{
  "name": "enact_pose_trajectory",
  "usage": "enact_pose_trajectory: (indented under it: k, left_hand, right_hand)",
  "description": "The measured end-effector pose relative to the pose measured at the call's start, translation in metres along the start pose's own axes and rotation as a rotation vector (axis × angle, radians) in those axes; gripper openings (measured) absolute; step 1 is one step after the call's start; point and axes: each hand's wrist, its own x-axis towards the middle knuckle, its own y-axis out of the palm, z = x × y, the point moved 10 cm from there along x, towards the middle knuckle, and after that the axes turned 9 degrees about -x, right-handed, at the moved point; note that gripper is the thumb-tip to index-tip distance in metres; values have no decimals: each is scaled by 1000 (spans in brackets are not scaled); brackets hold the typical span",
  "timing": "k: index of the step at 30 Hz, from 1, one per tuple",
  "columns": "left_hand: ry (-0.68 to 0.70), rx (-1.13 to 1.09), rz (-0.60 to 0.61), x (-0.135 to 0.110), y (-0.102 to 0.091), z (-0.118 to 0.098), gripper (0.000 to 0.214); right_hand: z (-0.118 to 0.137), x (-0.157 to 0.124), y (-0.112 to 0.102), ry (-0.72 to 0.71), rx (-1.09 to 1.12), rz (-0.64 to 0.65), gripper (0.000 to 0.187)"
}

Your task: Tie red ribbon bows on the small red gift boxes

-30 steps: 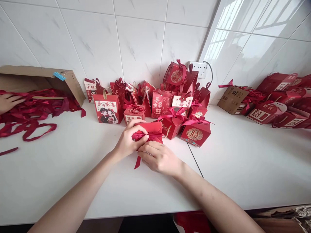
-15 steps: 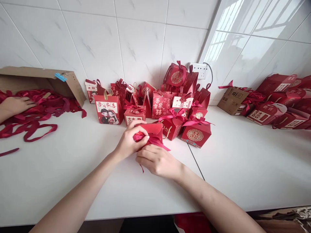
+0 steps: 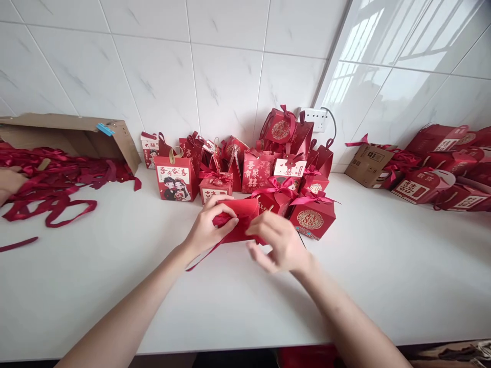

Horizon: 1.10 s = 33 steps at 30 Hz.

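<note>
Holding one red box (image 3: 240,231), one ribbon (image 3: 204,258): left of two hands (image 3: 209,227) (image 3: 283,244).

The right hand (image 3: 278,240) blurs; the left hand (image 3: 209,225) covers part of the red box (image 3: 245,207). Along the worktop's back edge (image 3: 339,178), gift boxes (image 3: 176,179) partly hide others; the picture's left edge cuts a co-worker's hand (image 3: 10,183).

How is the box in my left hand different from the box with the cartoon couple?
The held box is in your left hand; the cartoon box stands untouched. What shows of the held box is plain red, while the cartoon box has a printed front. Ribbon trails beside the held box; a gold-coloured loop tops the cartoon box. Both show red.
</note>
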Motion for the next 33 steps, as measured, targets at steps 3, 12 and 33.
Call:
enact_pose_trajectory:
  k: [3,12,33]
  left_hand:
    - [8,3,1,0,0,0,10]
    - [12,-16,-18,1,-4,0,12]
    - [-345,-176,35,5,-15,53,30]
  right_hand:
    - [-55,-7,11,374,-61,248,38]
    - [-76,-43,60,693,268,733,36]
    - [-145,-49,-24,891,1532,-681,32]
